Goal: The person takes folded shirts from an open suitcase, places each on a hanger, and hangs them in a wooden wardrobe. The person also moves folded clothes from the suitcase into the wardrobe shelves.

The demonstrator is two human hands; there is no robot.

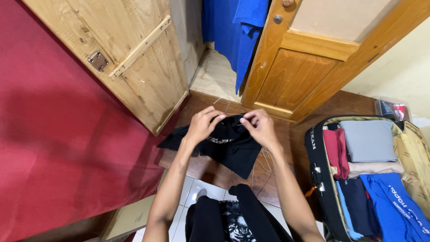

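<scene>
Both my hands hold up a black garment (230, 148) with a pale print in front of me. My left hand (203, 123) pinches its upper edge on the left. My right hand (260, 127) pinches the same edge on the right, fingers closed on the cloth. The garment hangs down over a dark wooden step, and thin wire hangers (264, 162) lie on the step beneath it. Another black printed garment (235, 222) lies below, near my lap.
An open suitcase (316, 152) at the right holds folded clothes in grey, red, beige, navy and blue. A blue shirt (237, 27) hangs in an open wooden wardrobe. A wardrobe door (134, 58) stands at the left, beside a red surface (53, 148).
</scene>
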